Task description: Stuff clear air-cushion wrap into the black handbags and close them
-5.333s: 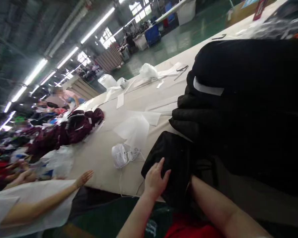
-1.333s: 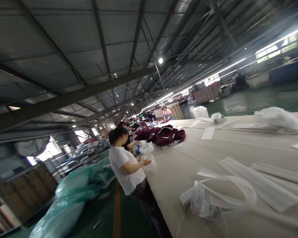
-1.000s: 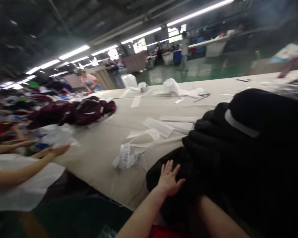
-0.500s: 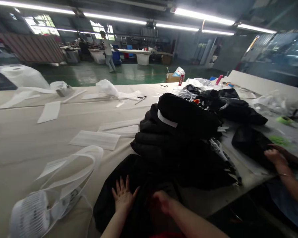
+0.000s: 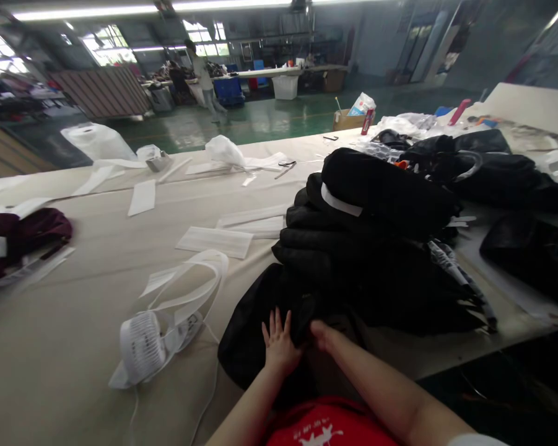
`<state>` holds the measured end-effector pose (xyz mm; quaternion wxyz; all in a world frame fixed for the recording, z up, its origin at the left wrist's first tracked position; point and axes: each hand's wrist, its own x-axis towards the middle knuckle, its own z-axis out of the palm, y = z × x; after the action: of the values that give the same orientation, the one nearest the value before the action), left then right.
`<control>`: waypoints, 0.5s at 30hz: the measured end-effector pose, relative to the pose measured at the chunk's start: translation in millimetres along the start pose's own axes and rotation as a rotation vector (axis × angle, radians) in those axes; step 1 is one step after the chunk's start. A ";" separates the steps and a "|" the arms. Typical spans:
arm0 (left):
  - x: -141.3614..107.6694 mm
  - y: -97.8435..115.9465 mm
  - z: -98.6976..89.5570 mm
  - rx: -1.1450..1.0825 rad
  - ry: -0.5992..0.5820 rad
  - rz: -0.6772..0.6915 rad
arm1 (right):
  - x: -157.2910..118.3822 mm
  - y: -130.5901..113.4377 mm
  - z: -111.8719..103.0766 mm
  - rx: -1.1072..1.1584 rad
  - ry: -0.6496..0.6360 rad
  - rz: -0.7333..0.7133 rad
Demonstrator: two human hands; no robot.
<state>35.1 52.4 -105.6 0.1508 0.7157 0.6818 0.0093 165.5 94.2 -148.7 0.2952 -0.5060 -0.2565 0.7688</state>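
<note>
Right, biggest first: your beige table (image 5: 65, 341) runs wide, and the stack of black padded bags (image 5: 362, 254) on it is piled high, w/ uneven layers. Bump it and the top roll could slide, prob. your way.

The loose black bag (image 5: 248, 328) lies in front of you, its far side up against the stack's foot, near side by your shirt. Pull hard and it could drag the bottom layers, or slip toward you, as the tbl edge seems close.

Looped white strip (image 5: 220, 271) lies by the fan; shove the bag left and it might catch. Same w/ the white desk fan (image 5: 142, 347): a knock could topple it.

Your left hand (image 5: 281, 347) is spread flat on the bag, fingers wide, pressing not gripping, so slick cloth might skid under it. Your right hand (image 5: 322, 336) is at the bag's right side, fingertips hidden; can't tell if it's holding cloth.

Last, the thin white cord (image 5: 209, 406) runs just beside the bag: easy snag.
</note>
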 end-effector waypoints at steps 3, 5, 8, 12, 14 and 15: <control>4.3 -1.3 18.0 0.049 0.022 -0.008 | -19.8 8.6 -24.2 -0.120 0.110 -0.069; 8.1 0.0 23.0 0.063 0.019 -0.010 | -32.6 14.3 -41.1 -0.186 0.166 -0.102; 11.8 2.9 19.8 0.053 0.000 -0.018 | -46.0 21.1 -65.5 -0.265 0.288 -0.111; 12.9 2.3 4.0 0.010 -0.072 -0.009 | -48.8 21.3 -90.3 -0.285 0.450 -0.159; 11.7 1.8 -4.1 0.001 -0.125 -0.011 | -44.0 17.5 -95.2 -0.271 0.504 -0.218; 10.5 2.2 -7.6 0.003 -0.149 -0.016 | -40.5 15.2 -95.3 -0.257 0.518 -0.247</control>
<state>36.3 64.2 -99.9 0.2002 0.7091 0.6745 -0.0465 263.8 63.9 -167.9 0.3754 -0.6832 -0.3275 0.5339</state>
